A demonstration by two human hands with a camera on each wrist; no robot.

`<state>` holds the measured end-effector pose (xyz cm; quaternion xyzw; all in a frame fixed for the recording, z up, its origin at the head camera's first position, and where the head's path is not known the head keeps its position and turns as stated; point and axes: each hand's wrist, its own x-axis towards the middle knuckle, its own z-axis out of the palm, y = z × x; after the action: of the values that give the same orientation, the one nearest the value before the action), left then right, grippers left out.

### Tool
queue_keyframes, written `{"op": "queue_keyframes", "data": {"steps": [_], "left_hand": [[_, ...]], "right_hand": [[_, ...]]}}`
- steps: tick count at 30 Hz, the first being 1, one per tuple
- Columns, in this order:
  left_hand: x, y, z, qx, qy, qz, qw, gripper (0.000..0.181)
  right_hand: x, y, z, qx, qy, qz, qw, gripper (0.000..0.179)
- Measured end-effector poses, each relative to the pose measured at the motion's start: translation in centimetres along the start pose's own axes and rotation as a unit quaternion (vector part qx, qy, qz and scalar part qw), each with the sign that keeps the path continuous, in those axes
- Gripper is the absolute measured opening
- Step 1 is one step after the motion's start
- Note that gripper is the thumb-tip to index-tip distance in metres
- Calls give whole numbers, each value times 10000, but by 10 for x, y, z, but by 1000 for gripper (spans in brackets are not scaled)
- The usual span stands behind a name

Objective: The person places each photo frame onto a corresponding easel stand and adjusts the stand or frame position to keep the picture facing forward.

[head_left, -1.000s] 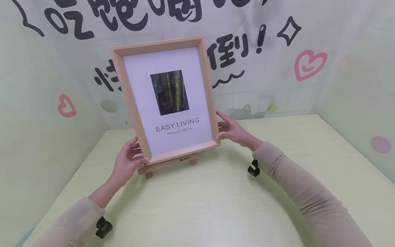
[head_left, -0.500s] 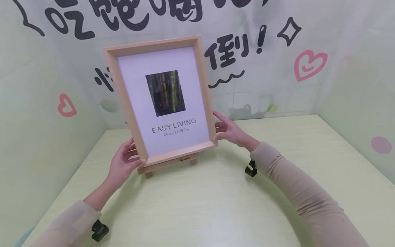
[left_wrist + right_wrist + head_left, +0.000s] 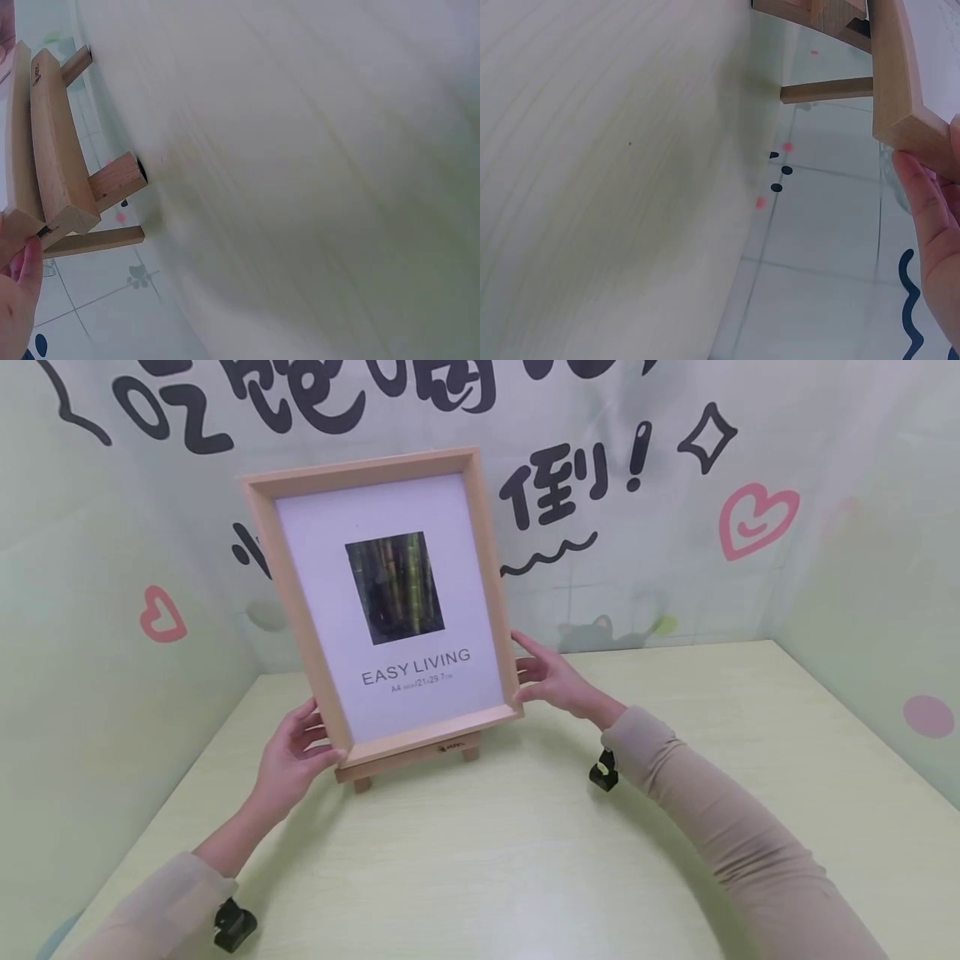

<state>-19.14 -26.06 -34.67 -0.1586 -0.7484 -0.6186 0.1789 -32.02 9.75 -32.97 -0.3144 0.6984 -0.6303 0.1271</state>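
A light wooden picture frame (image 3: 431, 735) stands tilted back on a small wooden easel (image 3: 408, 764), its lower edge along the ledge. Behind its pane is a white sheet with a bamboo photo (image 3: 396, 587) and the words "EASY LIVING". My left hand (image 3: 287, 767) grips the lower left corner, thumb at the front and fingers at the side. At the lower right side, my right hand (image 3: 558, 685) holds the frame the same way. The left wrist view shows the ledge (image 3: 60, 142) and legs under the frame. Most of the easel is hidden behind the frame.
The easel stands on a pale wood-grain table (image 3: 480, 860) toward its back left. A printed curtain (image 3: 637, 568) with black characters and pink hearts hangs behind, and pale walls (image 3: 885, 610) close both sides. Black wrist devices (image 3: 235, 925) hang below both sleeves.
The picture frame has shifted slightly left along the easel ledge, both hands travelling with it. The easel stays in place.
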Motion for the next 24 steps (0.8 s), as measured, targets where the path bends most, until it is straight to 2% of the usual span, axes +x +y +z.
{"op": "queue_keyframes", "data": {"steps": [10,18,24], "left_hand": [[0,-4,-5,-58,43,60,10000,74],[0,-8,-11,-364,39,144,9992,74],[-4,-9,-15,-356,51,123,9993,74]], "right_hand": [[4,1,7,-52,57,-11,10000,94],[7,4,13,17,35,-38,10000,94],[9,5,17,45,-29,10,10000,94]]}}
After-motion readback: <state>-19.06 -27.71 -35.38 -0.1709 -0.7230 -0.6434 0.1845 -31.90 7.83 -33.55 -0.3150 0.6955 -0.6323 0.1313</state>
